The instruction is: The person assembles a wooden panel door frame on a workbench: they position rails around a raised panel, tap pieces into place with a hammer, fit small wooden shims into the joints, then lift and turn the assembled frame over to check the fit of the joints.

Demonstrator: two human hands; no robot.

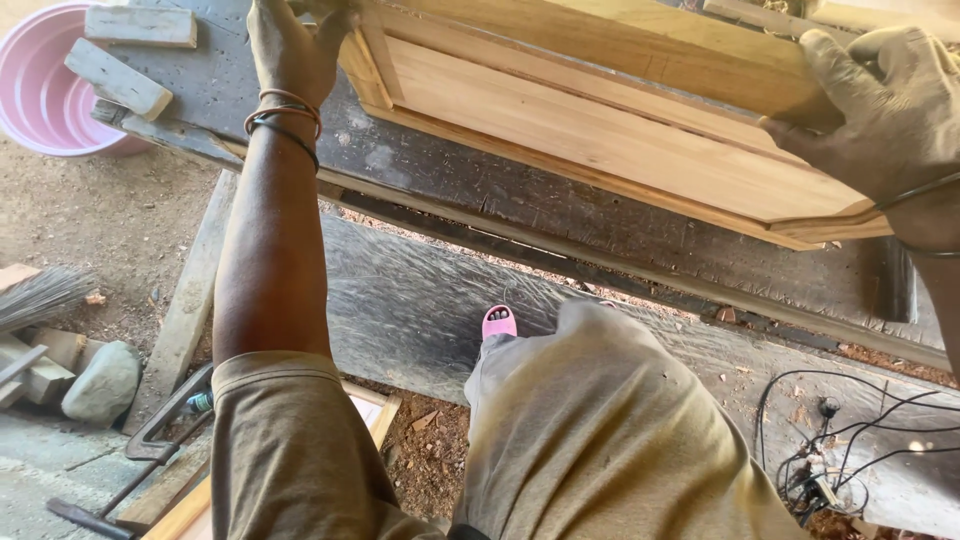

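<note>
A light wooden panel (600, 130) with a raised frame lies tilted across a dark, worn workbench (560, 215). My left hand (292, 45), gloved, with bands at the wrist, grips the panel's left end. My right hand (885, 105), also gloved, clasps the panel's right end near its cut corner. Both arms reach out over the bench from either side.
A pink bucket (40, 90) and two wood offcuts (120, 78) sit at the bench's left end. Below are a grey plank (420, 300), my foot in a pink sandal (499, 321), a stone (102, 383), a clamp (160, 425), and tangled black cables (840, 440).
</note>
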